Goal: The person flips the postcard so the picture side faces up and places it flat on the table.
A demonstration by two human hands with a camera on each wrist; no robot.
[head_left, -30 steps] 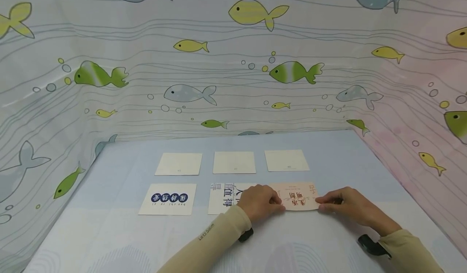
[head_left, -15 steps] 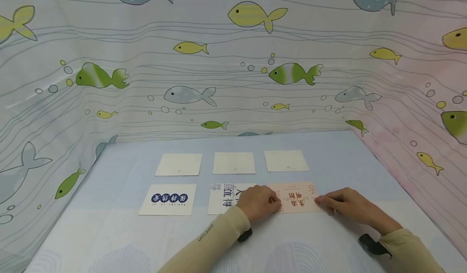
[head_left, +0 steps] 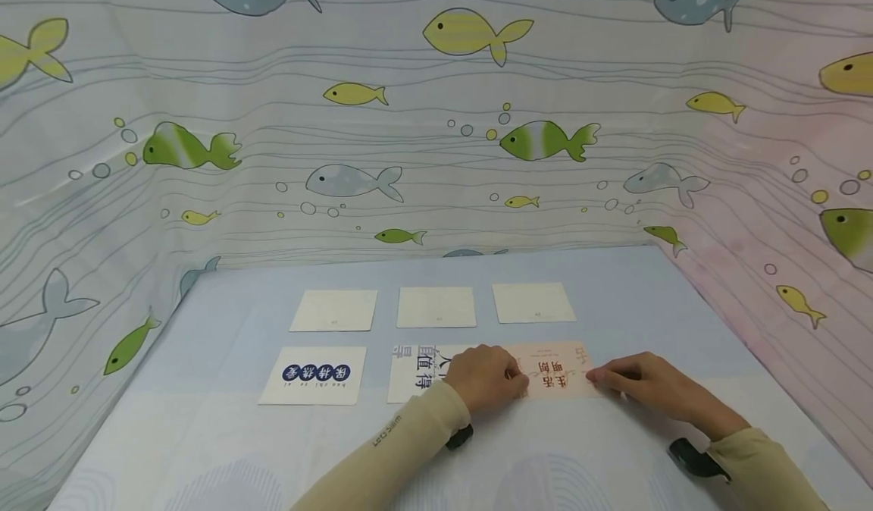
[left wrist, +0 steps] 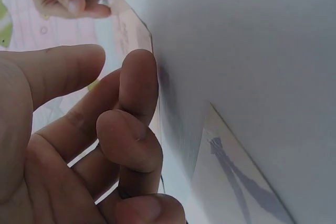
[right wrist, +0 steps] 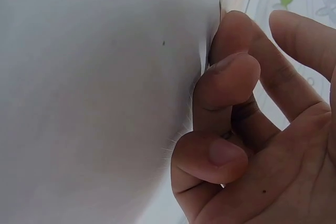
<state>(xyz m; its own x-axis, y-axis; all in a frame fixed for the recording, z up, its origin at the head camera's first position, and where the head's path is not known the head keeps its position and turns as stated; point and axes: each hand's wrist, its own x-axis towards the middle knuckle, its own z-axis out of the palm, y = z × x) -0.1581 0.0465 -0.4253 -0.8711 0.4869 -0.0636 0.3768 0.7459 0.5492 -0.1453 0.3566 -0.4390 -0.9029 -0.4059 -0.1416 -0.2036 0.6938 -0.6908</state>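
Peach card (head_left: 554,371) on the pale table (head_left: 204,443), a hand at each end.
Directly beyond the peach card lies a mostly blank card (head_left: 534,303), with two more blank cards (head_left: 436,308) farther left; to its left are a large-character card (head_left: 405,378) and, well apart, a blue-circle card (head_left: 317,373). A fish-print curtain (head_left: 436,136) rises behind it. The left hand (head_left: 486,378) hides parts of the large-character card and the peach card's left end, its beige sleeve (head_left: 382,458) slanting from the near left; the right hand (head_left: 648,382) reaches from the near right. Both have loosely curled fingers, thumbs apart from index fingers; the right fingertips touch the peach card's right edge, the left ones rest at its left end, exact contact partly hidden.
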